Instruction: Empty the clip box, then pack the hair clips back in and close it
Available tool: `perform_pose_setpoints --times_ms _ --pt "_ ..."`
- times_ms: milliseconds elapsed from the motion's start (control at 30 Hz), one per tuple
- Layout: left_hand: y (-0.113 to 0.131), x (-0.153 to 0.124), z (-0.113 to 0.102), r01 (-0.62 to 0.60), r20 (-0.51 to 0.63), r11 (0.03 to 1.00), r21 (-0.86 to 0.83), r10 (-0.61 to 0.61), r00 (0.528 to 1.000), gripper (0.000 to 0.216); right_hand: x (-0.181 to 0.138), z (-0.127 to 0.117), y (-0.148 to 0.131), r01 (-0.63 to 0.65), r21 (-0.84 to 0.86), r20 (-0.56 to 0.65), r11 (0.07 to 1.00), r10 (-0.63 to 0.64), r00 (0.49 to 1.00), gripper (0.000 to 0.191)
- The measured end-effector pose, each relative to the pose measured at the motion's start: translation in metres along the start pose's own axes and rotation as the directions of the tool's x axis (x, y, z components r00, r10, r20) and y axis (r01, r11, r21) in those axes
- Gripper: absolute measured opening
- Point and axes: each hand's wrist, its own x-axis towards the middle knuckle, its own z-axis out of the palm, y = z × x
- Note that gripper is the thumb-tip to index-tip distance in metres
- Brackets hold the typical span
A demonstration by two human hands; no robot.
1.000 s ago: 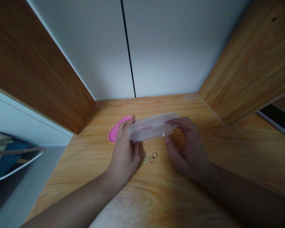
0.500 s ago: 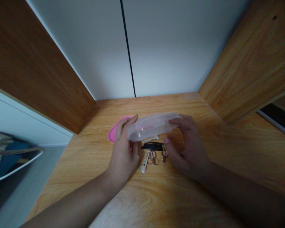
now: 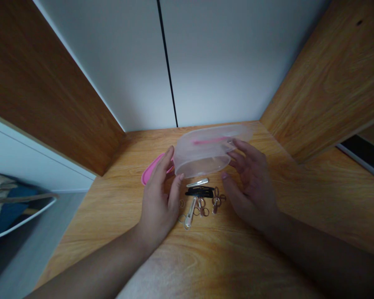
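Both hands hold a clear plastic container (image 3: 205,151) tilted above the wooden desk (image 3: 205,249). My left hand (image 3: 162,199) grips its left end with thumb and fingers. My right hand (image 3: 252,187) supports its right side with fingers spread along the wall. Under the container lies a small heap of hair accessories: a black hair clip (image 3: 200,191), a silver clip (image 3: 197,182), a pale barrette (image 3: 190,212) and several small rings and clasps (image 3: 217,201). A pink lid (image 3: 151,171) lies flat on the desk behind my left hand.
Wooden side panels (image 3: 43,91) close the desk in on both sides, with a white wall (image 3: 212,62) behind. A chair or basket with blue fabric (image 3: 9,207) stands at the lower left, off the desk. A dark flat object (image 3: 366,155) lies at the far right.
The container has been lifted and tipped up away from the desk. The clips and rings that came out of it now lie in a heap beneath it.
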Motion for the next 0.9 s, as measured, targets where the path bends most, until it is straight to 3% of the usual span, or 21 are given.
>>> perform_pose_setpoints --times_ms 233,433,700,900 --pt "0.006 0.009 -0.004 0.083 0.055 0.996 0.035 -0.084 0.995 0.041 0.003 -0.004 -0.001 -0.021 -0.068 0.084 0.997 0.027 0.996 0.066" --pt "0.014 0.008 -0.005 0.078 0.144 0.992 0.102 -0.092 0.985 0.04 0.008 -0.003 0.0 0.012 -0.208 0.146 0.978 0.019 0.989 0.05" --pt "0.006 -0.001 -0.004 0.191 0.035 0.978 0.082 -0.195 0.98 0.061 0.007 -0.002 0.009 -0.027 -0.212 0.15 0.977 0.06 0.987 0.039" --pt "0.004 -0.002 -0.005 0.205 -0.029 0.977 0.061 -0.203 0.979 0.061 0.007 -0.002 0.01 -0.104 -0.195 0.179 0.975 0.139 0.974 0.023"
